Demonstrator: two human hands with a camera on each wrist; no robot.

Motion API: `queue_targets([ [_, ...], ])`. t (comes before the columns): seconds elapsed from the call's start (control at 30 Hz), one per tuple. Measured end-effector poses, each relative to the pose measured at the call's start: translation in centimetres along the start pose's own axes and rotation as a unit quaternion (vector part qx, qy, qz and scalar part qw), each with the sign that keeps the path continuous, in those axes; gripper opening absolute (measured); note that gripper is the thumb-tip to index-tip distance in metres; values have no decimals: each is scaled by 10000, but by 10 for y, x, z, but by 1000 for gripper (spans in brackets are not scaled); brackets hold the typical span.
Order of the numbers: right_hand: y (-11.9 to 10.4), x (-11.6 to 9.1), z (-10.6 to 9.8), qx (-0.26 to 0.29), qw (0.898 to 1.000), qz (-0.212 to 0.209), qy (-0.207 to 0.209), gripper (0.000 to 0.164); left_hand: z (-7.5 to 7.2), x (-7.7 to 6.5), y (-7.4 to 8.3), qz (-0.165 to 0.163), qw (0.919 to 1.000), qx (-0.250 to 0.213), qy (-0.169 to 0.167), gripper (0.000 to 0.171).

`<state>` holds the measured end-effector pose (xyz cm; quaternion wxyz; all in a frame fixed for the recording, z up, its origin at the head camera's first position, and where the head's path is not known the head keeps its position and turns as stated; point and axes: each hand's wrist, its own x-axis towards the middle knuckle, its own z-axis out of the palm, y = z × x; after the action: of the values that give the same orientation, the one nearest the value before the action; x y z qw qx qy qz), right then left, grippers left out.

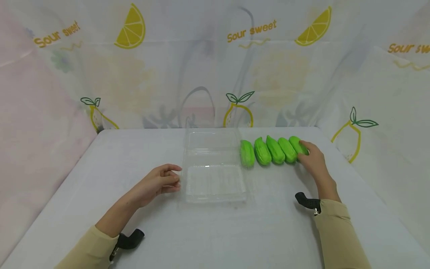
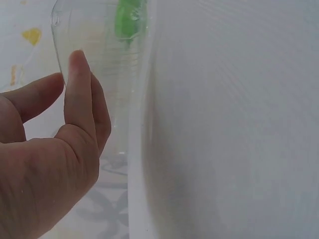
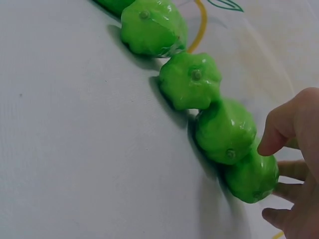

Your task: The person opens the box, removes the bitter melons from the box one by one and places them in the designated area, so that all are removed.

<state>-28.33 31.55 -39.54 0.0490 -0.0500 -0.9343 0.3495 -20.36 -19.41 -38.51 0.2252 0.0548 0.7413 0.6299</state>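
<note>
Several glossy, ridged green fruits, long with lobed ends and a small stem nub, lie side by side in a slanting row. My right hand is at the rightmost green fruit, thumb on one side and fingers curled round the other. To the left of the row lies a clear plastic container, its lid folded back toward the wall. My left hand is at the container's left edge, fingers loosely bent. In the left wrist view its fingertips overlap the clear wall.
A white cloth covers the table. Behind it hangs a pale printed curtain with lemon drawings, which continues along both sides. Each wrist carries a black camera mount.
</note>
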Motion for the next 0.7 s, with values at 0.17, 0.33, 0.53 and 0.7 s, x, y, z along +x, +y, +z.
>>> queue_targets([
  [0.17,-5,3,1,-57,9997,-184,146,67,-2,-2,-1,19,10000,-45,-18,53],
  [0.33,-15,1,-1,58,9984,-479,299,65,-4,-3,-3,6,10000,-40,-3,52],
  [0.53,-27,-10,-6,-48,9957,-882,283,61,-1,5,-4,9,10000,-64,-51,51],
  [0.7,-30,-25,4,-418,9905,-1309,69,55,2,8,-7,-22,10000,1,-51,53],
])
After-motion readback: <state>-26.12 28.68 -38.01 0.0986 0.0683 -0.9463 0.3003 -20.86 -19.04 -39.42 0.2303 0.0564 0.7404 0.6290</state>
